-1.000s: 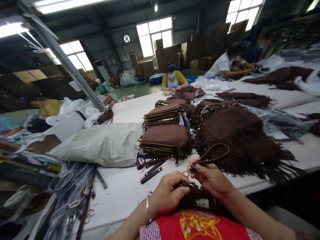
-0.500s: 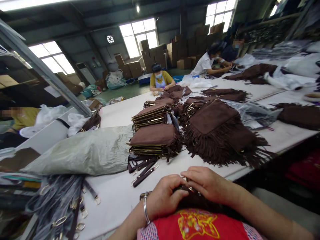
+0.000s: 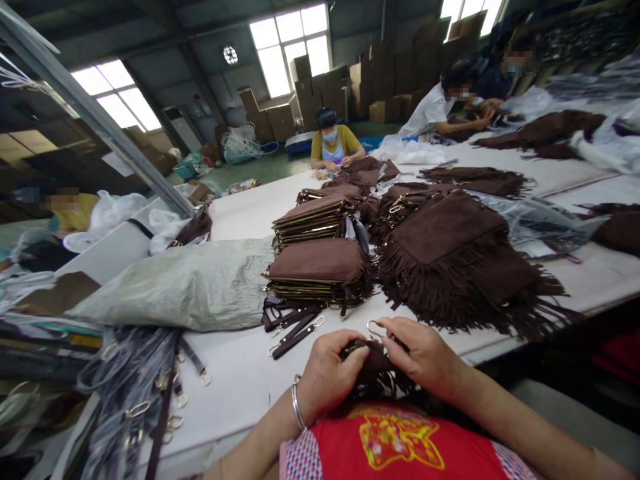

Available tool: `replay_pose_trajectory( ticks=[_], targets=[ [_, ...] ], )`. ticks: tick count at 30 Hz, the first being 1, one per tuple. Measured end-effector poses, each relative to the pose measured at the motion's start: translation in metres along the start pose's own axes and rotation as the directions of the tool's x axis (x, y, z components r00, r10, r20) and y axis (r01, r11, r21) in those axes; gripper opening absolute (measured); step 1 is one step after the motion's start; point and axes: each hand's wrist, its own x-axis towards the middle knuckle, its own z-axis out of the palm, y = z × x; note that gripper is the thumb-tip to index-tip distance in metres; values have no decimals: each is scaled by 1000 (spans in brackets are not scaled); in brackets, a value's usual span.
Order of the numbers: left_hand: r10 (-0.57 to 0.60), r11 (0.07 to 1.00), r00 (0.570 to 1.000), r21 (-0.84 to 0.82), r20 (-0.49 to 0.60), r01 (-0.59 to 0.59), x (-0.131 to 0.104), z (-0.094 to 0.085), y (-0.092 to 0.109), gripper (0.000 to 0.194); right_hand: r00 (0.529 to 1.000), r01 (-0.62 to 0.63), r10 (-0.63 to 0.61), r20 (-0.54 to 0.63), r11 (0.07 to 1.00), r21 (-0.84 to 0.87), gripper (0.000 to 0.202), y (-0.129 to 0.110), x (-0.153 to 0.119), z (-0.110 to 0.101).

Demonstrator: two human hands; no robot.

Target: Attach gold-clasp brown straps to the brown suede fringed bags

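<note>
Close to my body, a dark brown fringed bag (image 3: 376,365) is gripped by its upper edge in my left hand (image 3: 334,368), thumb on the near side. My right hand (image 3: 421,351) pinches a gold metal clasp (image 3: 373,328) at the bag's top edge; what it is joined to is partly hidden by the fingers. Just beyond my hands lie short dark straps with gold clasps (image 3: 300,337). A stack of brown zippered pouches (image 3: 315,261) stands behind those straps, and a large pile of fringed brown bags (image 3: 450,230) is to its right.
On the left of the white table (image 3: 230,377) lies a pale grey-green sack (image 3: 175,287). Plastic-wrapped straps with clasps (image 3: 133,400) hang over the near left edge. Clear plastic (image 3: 543,223) lies at right. Co-workers sit across the table, one in a yellow top (image 3: 350,143).
My right hand has risen slightly, and a gold clasp now shows at its fingertips. More of the bag shows between my hands. The view has shifted a little.
</note>
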Motion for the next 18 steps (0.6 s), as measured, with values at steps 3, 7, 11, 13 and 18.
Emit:
replay_pose_trajectory(
  ticks=[3,7,11,13,18],
  targets=[
    [9,1000,1000,19,-30,-9,4,1,-2,15,999,-33,33,-36,999,-11,26,-4,4,4],
    [-6,999,998,43,-61,8,8,3,-5,13,999,-48,46,-21,995,-84,21,-8,7,10],
    [-17,996,993,90,-116,28,9,6,-9,13,998,-58,58,-4,995,-85,18,-9,10,15],
    [-24,992,990,116,-139,40,10,8,-11,13,998,-68,69,5,995,-76,16,-10,11,17],
    [-75,983,973,150,-219,110,19,4,-20,12,995,-99,102,24,990,-101,14,-23,9,22]
  ],
)
